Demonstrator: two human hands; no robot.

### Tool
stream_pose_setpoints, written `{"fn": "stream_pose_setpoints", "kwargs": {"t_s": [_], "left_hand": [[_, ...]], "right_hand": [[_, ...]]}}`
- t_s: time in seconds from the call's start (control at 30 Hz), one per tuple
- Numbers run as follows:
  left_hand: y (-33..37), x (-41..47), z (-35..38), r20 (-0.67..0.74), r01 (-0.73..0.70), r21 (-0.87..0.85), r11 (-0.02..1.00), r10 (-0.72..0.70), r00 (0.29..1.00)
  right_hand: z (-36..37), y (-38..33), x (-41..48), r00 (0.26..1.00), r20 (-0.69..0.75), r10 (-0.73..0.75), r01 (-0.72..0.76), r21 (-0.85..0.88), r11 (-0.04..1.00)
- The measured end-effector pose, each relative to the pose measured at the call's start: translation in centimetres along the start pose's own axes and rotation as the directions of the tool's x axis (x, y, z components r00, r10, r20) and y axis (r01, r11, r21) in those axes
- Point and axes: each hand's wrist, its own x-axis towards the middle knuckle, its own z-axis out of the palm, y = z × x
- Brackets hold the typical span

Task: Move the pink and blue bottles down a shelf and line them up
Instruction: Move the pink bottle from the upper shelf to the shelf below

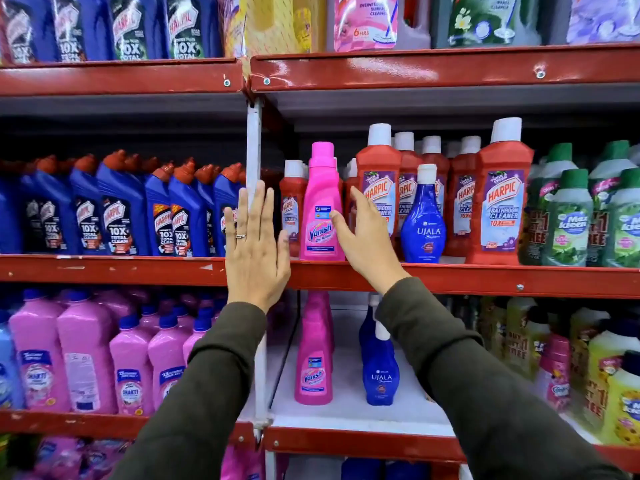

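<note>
A pink Vanish bottle (322, 206) stands upright at the front of the middle shelf (485, 278). A blue Ujala bottle (423, 220) with a white cap stands to its right on the same shelf. My left hand (254, 244) is flat and open just left of the pink bottle. My right hand (363, 237) is open just right of it, fingers near its label. I cannot tell if either hand touches it. One shelf down, a pink Vanish bottle (313, 355) and a blue Ujala bottle (379, 367) stand side by side, with more behind them.
Red Harpic bottles (498, 199) crowd behind and right of the two bottles. Blue Harpic bottles (121, 213) fill the left bay. A white upright post (254, 147) divides the bays. Green bottles (568, 220) stand far right. Pink bottles (86, 355) fill the lower left shelf.
</note>
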Motion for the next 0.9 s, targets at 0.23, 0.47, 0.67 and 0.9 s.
{"fn": "stream_pose_setpoints", "kwargs": {"t_s": [0.23,0.47,0.67,0.9], "left_hand": [[-3.0,-2.3,1.5,0.113,0.073,0.03,0.997,-0.076,0.991],[-3.7,-4.2,3.1,0.149,0.035,0.012,0.999,-0.037,0.988],[-3.9,-4.3,3.5,0.148,0.032,0.056,0.998,-0.04,0.988],[-3.8,-4.3,3.4,0.151,0.025,0.076,0.997,-0.037,0.988]], "right_hand": [[2.0,-0.1,0.8,0.98,0.089,0.181,-0.19,0.113,0.975],[2.0,0.6,1.3,0.959,0.15,0.239,-0.271,0.25,0.93],[2.0,0.5,1.1,0.968,0.081,0.238,-0.251,0.338,0.907],[1.0,-0.8,1.9,0.975,0.031,0.218,-0.21,0.42,0.883]]}}
